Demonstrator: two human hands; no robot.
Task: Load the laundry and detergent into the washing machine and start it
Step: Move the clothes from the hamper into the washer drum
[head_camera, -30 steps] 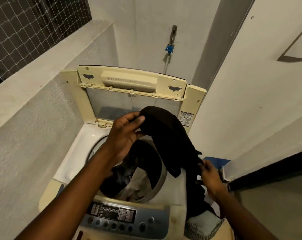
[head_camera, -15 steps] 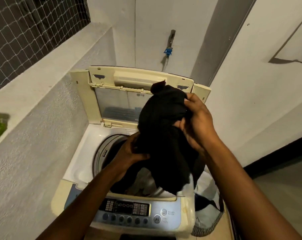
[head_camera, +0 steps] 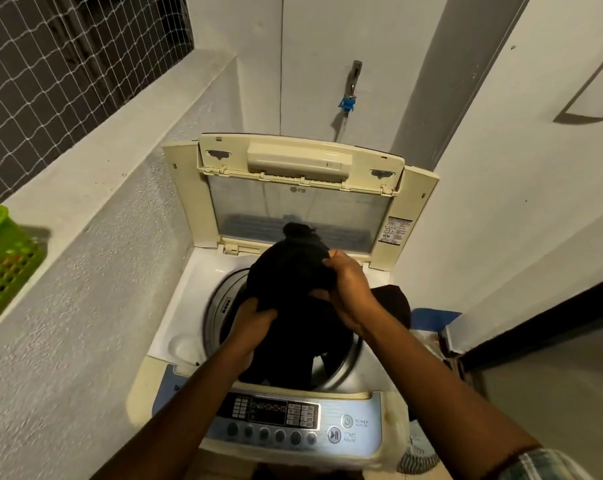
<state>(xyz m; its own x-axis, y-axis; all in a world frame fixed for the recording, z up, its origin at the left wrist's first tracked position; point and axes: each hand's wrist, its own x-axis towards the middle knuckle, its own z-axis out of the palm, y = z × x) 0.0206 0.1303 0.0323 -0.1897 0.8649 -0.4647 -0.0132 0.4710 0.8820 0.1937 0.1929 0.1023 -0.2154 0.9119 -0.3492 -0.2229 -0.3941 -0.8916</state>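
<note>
The washing machine (head_camera: 286,344) fills the centre of the frame, its lid (head_camera: 300,195) raised against the rear wall and the drum (head_camera: 338,372) open below. A dark garment (head_camera: 286,285) is bunched above the drum mouth, its lower part hanging into the opening. The right hand (head_camera: 348,289) is clamped on the upper right of the bundle; the left hand (head_camera: 255,317) grips its lower left edge. Risk, as judged: loose cloth could drape over the drum rim or snag near the lid hinge if released unevenly, leaving the load caught when the lid shuts. Against the frame half a second earlier, the bundle sits lower and nearer the drum, and the right hand has descended with it.
</note>
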